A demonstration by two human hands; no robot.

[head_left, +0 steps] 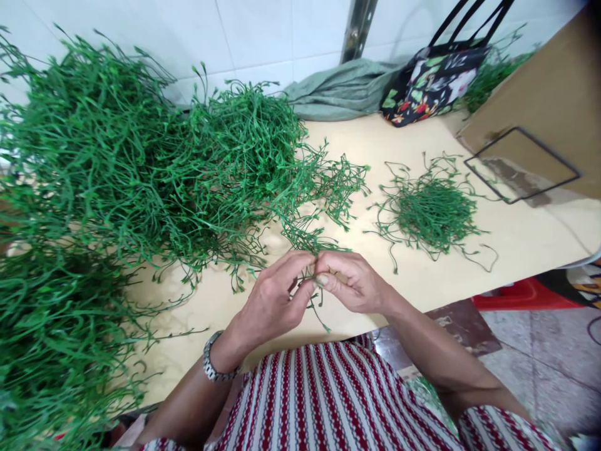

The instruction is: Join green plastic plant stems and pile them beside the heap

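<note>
My left hand (275, 297), with a metal-banded watch (213, 360) on its wrist, is closed in a pinch over the front part of the table. Fingertip to fingertip with it, my right hand (355, 283) is also pinched shut. Both grip thin green plant stems (321, 305), whose ends hang below the fingers. How many stems they hold is hidden by the fingers. Just beyond the hands lies a loose bunch of similar stems (305, 238). A separate round heap of stems (436, 213) rests to the right.
Large tangled piles of green stems (117, 144) cover the table's left side. At the back lie a grey-green cloth (347, 91) and a floral bag (432, 81). A cardboard box (539, 106) stands at the right, near the table (511, 250) edge. Below is a red plastic item (521, 294).
</note>
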